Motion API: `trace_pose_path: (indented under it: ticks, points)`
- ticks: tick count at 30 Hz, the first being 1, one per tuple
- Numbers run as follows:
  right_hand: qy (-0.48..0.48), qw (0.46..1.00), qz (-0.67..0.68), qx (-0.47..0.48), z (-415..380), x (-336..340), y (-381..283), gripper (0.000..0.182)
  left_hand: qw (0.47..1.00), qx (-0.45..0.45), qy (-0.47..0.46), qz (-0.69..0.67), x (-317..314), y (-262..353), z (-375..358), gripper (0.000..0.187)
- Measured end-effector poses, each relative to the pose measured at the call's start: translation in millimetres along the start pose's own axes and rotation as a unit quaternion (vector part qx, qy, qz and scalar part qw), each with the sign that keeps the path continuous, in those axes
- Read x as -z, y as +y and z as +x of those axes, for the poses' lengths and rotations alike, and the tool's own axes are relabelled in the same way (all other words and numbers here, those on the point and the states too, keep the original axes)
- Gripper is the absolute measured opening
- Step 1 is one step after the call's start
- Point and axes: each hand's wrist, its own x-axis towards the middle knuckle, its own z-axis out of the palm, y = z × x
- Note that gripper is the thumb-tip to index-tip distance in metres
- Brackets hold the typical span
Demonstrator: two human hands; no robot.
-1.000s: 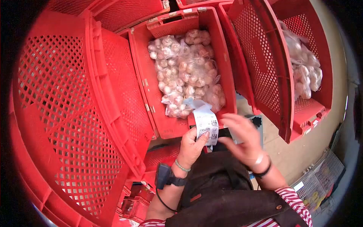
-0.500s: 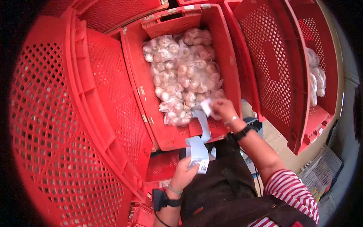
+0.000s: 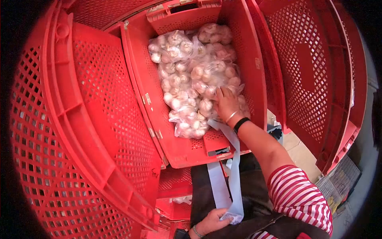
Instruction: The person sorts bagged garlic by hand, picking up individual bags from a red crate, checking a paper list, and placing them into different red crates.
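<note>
Clear plastic bags of garlic bulbs [image 3: 181, 75] fill much of a red perforated crate [image 3: 258, 79]. My right hand [image 3: 227, 103] reaches into the crate and rests on the bags at the right, fingers bent; whatever lies under its fingertips is hidden. My left hand [image 3: 215, 221], low in the view, holds the printed end of a long pale blue label strip [image 3: 235, 179]. The strip loops up over the crate's near edge, close beneath my right wrist, and back down.
Large red crates stand tilted at the left [image 3: 95, 103] and at the right [image 3: 306, 75]. More red crates lie below the middle one [image 3: 174, 181]. A grey wire basket [image 3: 340, 179] is on the floor at the lower right.
My right hand has moved up and left onto the bags, and the white label it held no longer shows. My left hand has moved down and right, with the strip stretched longer.
</note>
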Motion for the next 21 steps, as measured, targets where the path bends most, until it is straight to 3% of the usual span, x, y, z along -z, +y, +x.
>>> trace_pose_path:
  ticks: [1,3,5,7,9,10,12,14,17,18,19,20,21]
  points:
    - [-0.069,0.997,0.039,-0.007,8,2,4,0.033,1.0,-0.002,0.001,0.0,-6,-7,0,0.026]
    - [-0.077,0.996,0.045,-0.027,21,-4,9,0.023,0.987,-0.006,-0.046,-0.154,-21,-31,-1,0.03]
    - [-0.129,0.99,0.048,-0.026,30,-9,16,0.019,0.986,-0.001,-0.072,-0.149,-28,-43,-2,0.036]
    - [-0.151,0.987,0.048,0.001,39,14,21,0.021,0.972,0.002,-0.075,-0.224,-37,-55,-3,0.039]
    - [-0.184,0.972,0.13,-0.058,45,39,19,0.031,0.968,0.002,-0.082,-0.238,-43,-65,-6,0.041]
    - [-0.14,0.956,0.234,-0.106,41,59,16,0.041,0.963,0.006,-0.09,-0.255,-44,-70,-6,0.043]
    - [-0.084,0.888,0.43,-0.141,29,104,15,0.042,0.97,-0.018,-0.102,-0.218,-45,-87,-3,0.044]
    - [-0.069,0.815,0.552,-0.164,4,200,-12,0.032,0.982,-0.031,-0.081,-0.165,-51,-74,-7,0.039]
    - [0.019,0.764,0.595,-0.25,-44,316,-22,0.031,0.994,0.028,-0.07,-0.084,-53,-48,-4,0.032]
    - [0.145,0.759,0.569,-0.281,-65,332,-6,0.033,0.999,0.016,-0.012,-0.037,-55,-30,-7,0.028]
    - [0.16,0.713,0.659,-0.176,-88,358,10,0.042,0.999,-0.001,0.026,-0.028,-54,-22,-5,0.029]
    - [0.16,0.713,0.659,-0.176,-107,377,35,0.042,0.995,-0.043,0.077,-0.034,-52,-17,-2,0.027]
    - [0.249,0.659,0.691,-0.163,-127,395,64,0.043,0.987,-0.084,0.128,-0.04,-49,-11,1,0.025]
